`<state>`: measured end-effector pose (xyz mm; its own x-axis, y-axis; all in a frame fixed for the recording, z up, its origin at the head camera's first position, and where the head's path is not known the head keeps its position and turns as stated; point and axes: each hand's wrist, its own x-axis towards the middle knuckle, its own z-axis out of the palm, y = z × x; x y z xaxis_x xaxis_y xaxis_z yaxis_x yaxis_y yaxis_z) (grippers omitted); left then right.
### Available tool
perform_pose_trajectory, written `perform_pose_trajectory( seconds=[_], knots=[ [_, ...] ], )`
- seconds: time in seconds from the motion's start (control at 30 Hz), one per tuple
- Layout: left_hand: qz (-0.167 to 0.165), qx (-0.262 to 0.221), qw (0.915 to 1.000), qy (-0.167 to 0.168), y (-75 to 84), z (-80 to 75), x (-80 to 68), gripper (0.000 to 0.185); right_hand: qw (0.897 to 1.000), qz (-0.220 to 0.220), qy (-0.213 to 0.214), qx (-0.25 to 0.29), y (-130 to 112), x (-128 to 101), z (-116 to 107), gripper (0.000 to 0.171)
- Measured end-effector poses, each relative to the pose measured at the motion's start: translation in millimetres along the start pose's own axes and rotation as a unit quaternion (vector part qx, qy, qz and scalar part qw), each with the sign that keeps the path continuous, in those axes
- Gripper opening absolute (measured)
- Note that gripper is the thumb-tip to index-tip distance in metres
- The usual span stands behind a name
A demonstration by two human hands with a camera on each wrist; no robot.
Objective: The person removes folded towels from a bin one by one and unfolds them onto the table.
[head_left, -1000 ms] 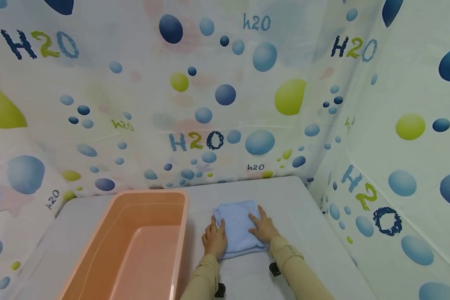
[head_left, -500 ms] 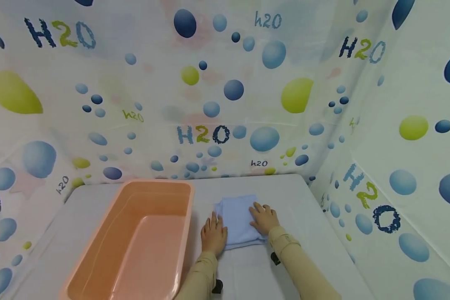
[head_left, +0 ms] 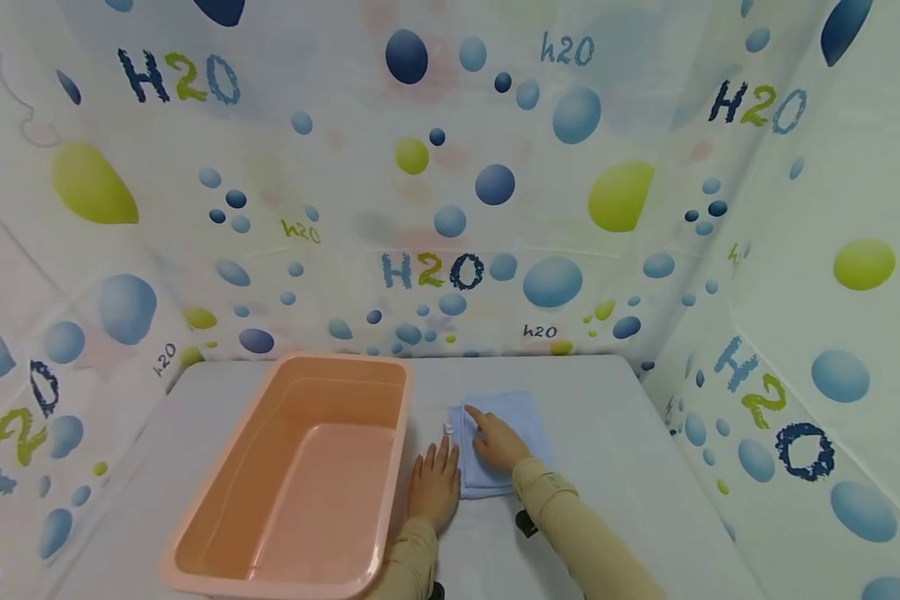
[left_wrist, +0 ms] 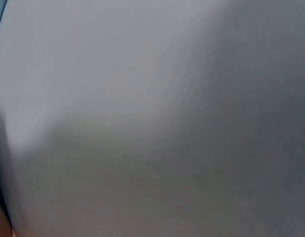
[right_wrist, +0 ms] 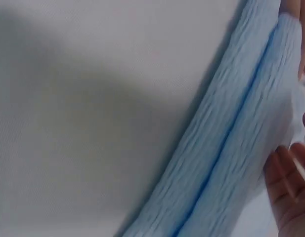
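The head view is bright and evenly lit with soft, diffuse light; faint shadows lie inside the salmon-pink plastic tub (head_left: 300, 475). Wide-angle distortion bends the printed curtain walls toward 3 and 9 o'clock. The left wrist view is a featureless grey blur, darker toward 3 o'clock. The right wrist view is close and soft, with a broad shadow at 9 o'clock beside the folded light-blue cloth (right_wrist: 231, 143).

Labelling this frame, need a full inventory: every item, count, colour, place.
towel: 1, light blue, folded, on the table right of the tub
tub: 1, salmon pink, nothing visible inside, left half of the table
table: 1, pale grey top
curtain: white with blue and green bubbles and H2O print, behind and on both sides
left hand: 1, flat on the table by the towel's left edge, fingers straight
right hand: 1, resting on top of the towel
sleeves: 2, tan
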<state>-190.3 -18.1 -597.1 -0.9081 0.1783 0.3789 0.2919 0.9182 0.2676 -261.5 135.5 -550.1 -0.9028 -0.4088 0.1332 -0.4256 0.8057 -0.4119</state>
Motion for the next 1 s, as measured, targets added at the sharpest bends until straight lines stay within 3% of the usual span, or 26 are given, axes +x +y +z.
perform_pose_trajectory(
  seconds=[0.17,0.3,0.47,0.6,0.8,1.0],
  knots=[
    [-0.012,0.012,0.9998,-0.008,-1.0,10.4,-9.4,0.040,0.998,0.056,-0.006,-0.017,-10.9,0.3,15.4,0.054],
    [-0.025,0.014,0.9992,-0.029,-1.6,13.8,-18.1,0.042,0.997,0.066,-0.011,-0.025,-14.1,-3.1,21.8,0.052],
    [-0.024,-0.004,0.9994,-0.025,-4.3,14.5,-10.0,0.044,0.996,0.078,-0.005,-0.049,-14.8,9.4,20.3,0.050],
    [-0.018,-0.007,0.9997,-0.012,-3.9,17.5,-5.5,0.043,0.995,0.075,-0.001,-0.065,-12.4,12.3,19.9,0.047],
    [-0.021,-0.004,0.9996,-0.017,-4.1,17.3,-5.6,0.045,0.995,0.077,-0.002,-0.060,-9.5,8.5,20.8,0.044],
    [-0.021,-0.007,0.9997,-0.011,-4.2,15.5,-4.0,0.044,0.996,0.040,0.021,-0.080,-9.0,5.4,19.2,0.013]
  ],
)
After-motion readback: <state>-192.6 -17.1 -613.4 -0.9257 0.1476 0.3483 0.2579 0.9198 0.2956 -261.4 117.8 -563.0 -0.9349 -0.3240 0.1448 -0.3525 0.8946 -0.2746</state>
